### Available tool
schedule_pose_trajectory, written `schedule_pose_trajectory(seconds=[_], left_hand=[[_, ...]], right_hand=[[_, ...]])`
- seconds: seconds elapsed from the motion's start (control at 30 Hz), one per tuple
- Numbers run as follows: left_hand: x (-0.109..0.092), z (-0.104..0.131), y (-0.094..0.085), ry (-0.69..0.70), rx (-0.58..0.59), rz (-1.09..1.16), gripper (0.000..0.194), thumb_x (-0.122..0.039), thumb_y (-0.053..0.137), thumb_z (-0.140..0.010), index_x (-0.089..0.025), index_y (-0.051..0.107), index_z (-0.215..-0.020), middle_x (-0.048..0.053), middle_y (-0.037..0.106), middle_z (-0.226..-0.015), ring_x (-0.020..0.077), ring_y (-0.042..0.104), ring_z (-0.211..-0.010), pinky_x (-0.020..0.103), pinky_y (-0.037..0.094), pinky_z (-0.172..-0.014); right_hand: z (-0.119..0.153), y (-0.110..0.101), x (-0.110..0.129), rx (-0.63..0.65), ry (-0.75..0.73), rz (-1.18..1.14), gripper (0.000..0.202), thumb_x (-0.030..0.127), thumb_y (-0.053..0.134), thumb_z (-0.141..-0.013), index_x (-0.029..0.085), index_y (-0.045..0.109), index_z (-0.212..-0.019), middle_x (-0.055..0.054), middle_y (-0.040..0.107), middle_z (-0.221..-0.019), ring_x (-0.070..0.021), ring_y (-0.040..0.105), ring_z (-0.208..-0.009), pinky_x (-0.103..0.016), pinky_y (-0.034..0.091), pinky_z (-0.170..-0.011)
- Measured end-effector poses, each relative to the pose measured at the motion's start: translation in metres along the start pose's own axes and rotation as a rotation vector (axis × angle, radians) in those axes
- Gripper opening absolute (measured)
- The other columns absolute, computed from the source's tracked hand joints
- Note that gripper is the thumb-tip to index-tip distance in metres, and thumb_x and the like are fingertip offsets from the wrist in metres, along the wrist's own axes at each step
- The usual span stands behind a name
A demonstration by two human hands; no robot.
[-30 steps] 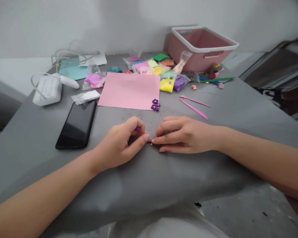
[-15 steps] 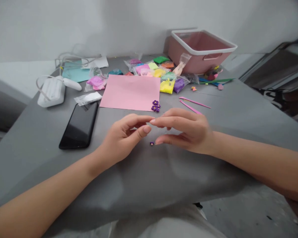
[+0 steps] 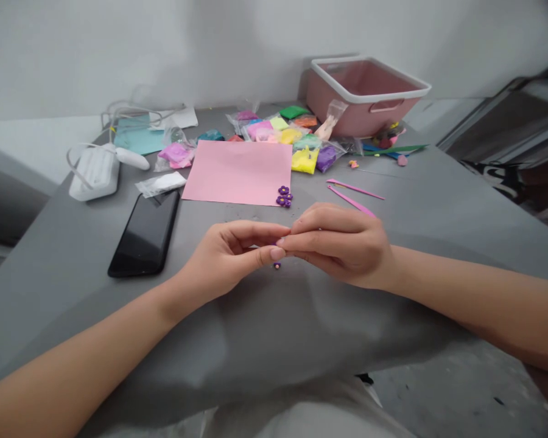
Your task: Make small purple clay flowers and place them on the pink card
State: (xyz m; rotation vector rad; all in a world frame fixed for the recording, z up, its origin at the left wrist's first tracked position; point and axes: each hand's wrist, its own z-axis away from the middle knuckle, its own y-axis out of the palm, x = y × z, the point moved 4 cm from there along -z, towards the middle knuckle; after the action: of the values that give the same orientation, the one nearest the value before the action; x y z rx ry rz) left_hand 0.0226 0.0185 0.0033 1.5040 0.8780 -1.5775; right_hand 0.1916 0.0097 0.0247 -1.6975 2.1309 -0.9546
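Grey table [image 3: 237,340] lies before you, with the pink sheet [image 3: 237,173] toward twelve o'clock. Your left hand [image 3: 231,252] and right hand [image 3: 347,240] meet at the fingertips, and a purple bit [image 3: 274,244] shows between them; which fingers grip it, I cannot tell. One small purple piece [image 3: 277,266] lies at six o'clock from the fingertips. Press gently and evenly, because such material is probably soft.

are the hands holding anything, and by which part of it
A purple speck shows where the left hand and right hand meet at the fingertips; whether it is held, and where, cannot be told.
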Motion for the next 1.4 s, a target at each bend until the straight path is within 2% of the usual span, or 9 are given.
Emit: schedule_pose_trajectory(seconds=[0.23, 0.47, 0.57, 0.73, 0.83, 1.03, 1.4], left_hand=[[-0.002, 0.002, -0.004, 0.002, -0.070, -0.049, 0.020, -0.031, 0.079, -0.076, -0.020, 0.078, -0.092, 0.004, 0.079, -0.094, 0.0193, 0.072, -0.088, 0.030, 0.059, -0.081], [0.003, 0.002, -0.011, -0.015, -0.173, 0.011, 0.019, -0.035, 0.081, -0.075, -0.020, 0.074, -0.084, 0.001, 0.075, -0.084, 0.0122, 0.067, -0.076, 0.024, 0.055, -0.075], [0.003, 0.002, -0.010, -0.018, -0.161, 0.037, 0.019, -0.034, 0.081, -0.075, -0.019, 0.071, -0.082, 0.000, 0.073, -0.082, 0.0108, 0.066, -0.075, 0.022, 0.054, -0.074], [0.001, 0.003, -0.007, -0.021, -0.136, 0.004, 0.021, -0.034, 0.080, -0.075, -0.018, 0.070, -0.083, 0.002, 0.073, -0.086, 0.0130, 0.067, -0.078, 0.025, 0.055, -0.077], [0.002, 0.004, -0.006, -0.022, -0.126, 0.021, 0.020, -0.033, 0.080, -0.076, -0.018, 0.069, -0.083, 0.002, 0.073, -0.086, 0.0131, 0.067, -0.078, 0.025, 0.055, -0.077], [0.004, 0.003, -0.005, -0.011, -0.094, 0.089, 0.018, -0.029, 0.080, -0.076, -0.018, 0.067, -0.082, 0.000, 0.071, -0.083, 0.0103, 0.065, -0.076, 0.021, 0.053, -0.073], [0.000, 0.004, -0.001, -0.046, -0.072, 0.159, 0.018, -0.023, 0.082, -0.074, -0.017, 0.066, -0.080, -0.002, 0.069, -0.080, 0.0082, 0.064, -0.073, 0.018, 0.053, -0.069]], right_hand=[[-0.002, -0.005, 0.000, -0.011, 0.060, -0.011, 0.013, 0.020, 0.056, -0.096, 0.023, 0.068, -0.100, -0.003, 0.064, -0.087, -0.0105, 0.064, -0.077, -0.021, 0.055, -0.071], [-0.004, -0.010, -0.001, 0.010, 0.090, -0.043, 0.017, 0.016, 0.059, -0.093, 0.022, 0.069, -0.106, -0.006, 0.072, -0.093, -0.0133, 0.070, -0.082, -0.024, 0.060, -0.074], [-0.004, -0.010, 0.000, 0.012, 0.106, -0.057, 0.017, 0.014, 0.062, -0.091, 0.023, 0.070, -0.103, -0.005, 0.073, -0.093, -0.0133, 0.071, -0.082, -0.023, 0.060, -0.075], [-0.003, -0.011, 0.000, -0.012, 0.148, -0.092, 0.011, 0.015, 0.066, -0.088, 0.022, 0.069, -0.095, -0.003, 0.072, -0.087, -0.0122, 0.070, -0.076, -0.022, 0.060, -0.070], [-0.003, -0.012, 0.000, -0.031, 0.140, -0.084, 0.013, 0.015, 0.068, -0.087, 0.021, 0.069, -0.098, -0.004, 0.071, -0.088, -0.0118, 0.068, -0.074, -0.021, 0.059, -0.068], [-0.002, -0.008, -0.001, 0.032, 0.061, -0.048, 0.021, 0.014, 0.063, -0.090, 0.019, 0.067, -0.110, -0.007, 0.072, -0.099, -0.0124, 0.070, -0.087, -0.022, 0.059, -0.079], [-0.001, -0.007, -0.001, 0.033, 0.073, -0.104, 0.012, 0.014, 0.064, -0.090, 0.020, 0.067, -0.100, -0.006, 0.072, -0.092, -0.0123, 0.070, -0.082, -0.022, 0.059, -0.075]])
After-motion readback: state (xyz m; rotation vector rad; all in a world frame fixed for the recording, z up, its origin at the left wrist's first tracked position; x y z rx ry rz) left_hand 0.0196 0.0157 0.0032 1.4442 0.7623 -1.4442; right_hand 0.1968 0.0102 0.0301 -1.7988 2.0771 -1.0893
